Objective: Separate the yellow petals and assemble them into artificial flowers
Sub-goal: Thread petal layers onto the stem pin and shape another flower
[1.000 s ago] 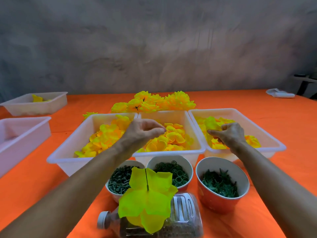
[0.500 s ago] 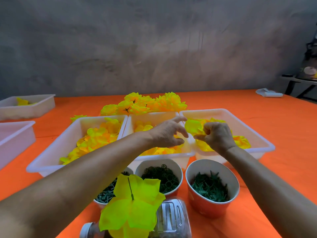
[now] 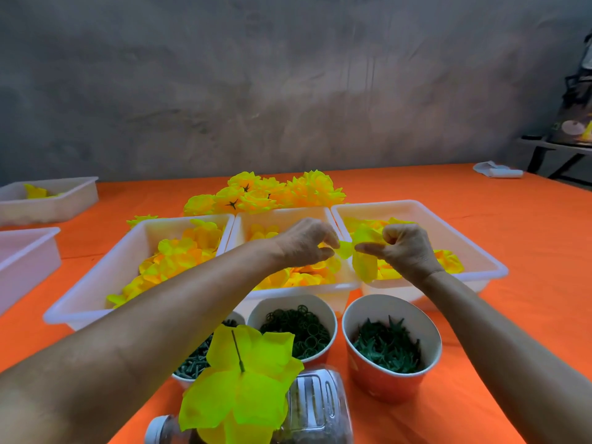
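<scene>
The yellow petal piece (image 3: 363, 251) hangs between your two hands, above the seam of the middle tray (image 3: 339, 285) and the right tray (image 3: 480, 251). Peel one layer slowly, pulling from the edge, so the thin fabric neither tears nor brings a second layer with it. Your left hand (image 3: 304, 243) pinches the near corner between thumb and fingertips; your right hand (image 3: 405, 248) grips the bunch, fingers curled, forearms reaching over the cups (image 3: 389, 376).

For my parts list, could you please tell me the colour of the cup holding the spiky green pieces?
Orange outside, white inside: the paper cup, head view.
</scene>
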A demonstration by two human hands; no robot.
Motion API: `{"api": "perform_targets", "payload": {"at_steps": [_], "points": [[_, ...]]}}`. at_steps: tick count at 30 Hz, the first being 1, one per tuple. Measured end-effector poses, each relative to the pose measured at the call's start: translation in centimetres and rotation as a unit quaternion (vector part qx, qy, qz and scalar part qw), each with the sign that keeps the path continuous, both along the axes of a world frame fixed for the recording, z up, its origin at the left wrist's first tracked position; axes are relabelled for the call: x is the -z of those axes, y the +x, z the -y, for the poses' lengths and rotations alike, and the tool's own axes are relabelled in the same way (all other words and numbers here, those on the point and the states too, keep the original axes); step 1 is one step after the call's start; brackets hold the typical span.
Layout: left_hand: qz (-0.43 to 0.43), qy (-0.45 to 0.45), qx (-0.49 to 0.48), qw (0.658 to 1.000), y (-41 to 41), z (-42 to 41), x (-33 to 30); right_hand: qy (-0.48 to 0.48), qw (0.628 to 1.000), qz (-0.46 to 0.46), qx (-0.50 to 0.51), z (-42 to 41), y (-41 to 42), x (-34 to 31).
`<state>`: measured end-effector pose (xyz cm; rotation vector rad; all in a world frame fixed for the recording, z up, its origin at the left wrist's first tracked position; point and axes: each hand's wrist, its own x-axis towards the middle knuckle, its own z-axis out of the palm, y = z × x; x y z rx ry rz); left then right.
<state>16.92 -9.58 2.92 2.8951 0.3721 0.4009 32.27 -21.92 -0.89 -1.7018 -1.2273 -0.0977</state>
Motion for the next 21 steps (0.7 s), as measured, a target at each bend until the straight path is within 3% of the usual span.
{"api": "perform_targets", "payload": {"at_steps": [4, 6, 12, 18, 21], "points": [[0.058, -0.031, -0.037, 0.997, 0.0, 0.1, -0.4, 0.010, 0.976, -0.186, -0.114, -0.3, 0.3, 0.6], [0.078, -0.056, -0.056, 0.994, -0.1, 0.1, -0.6, 0.004, 0.962, -0.228, -0.150, -0.3, 0.5, 0.7], [0.120, -0.151, -0.089, 0.977, -0.5, 0.2, -0.5, 0.015, 0.944, -0.289, -0.160, -0.1, 0.6, 0.5], [0.150, -0.195, -0.087, 0.965, -0.6, 1.1, -0.6, 0.051, 0.940, -0.305, -0.145, -0.4, 0.0, 0.8], [0.130, -0.176, -0.107, 0.970, -0.5, 0.9, -0.4, 0.029, 0.935, -0.312, -0.169, -0.1, -0.1, 0.4]]}}
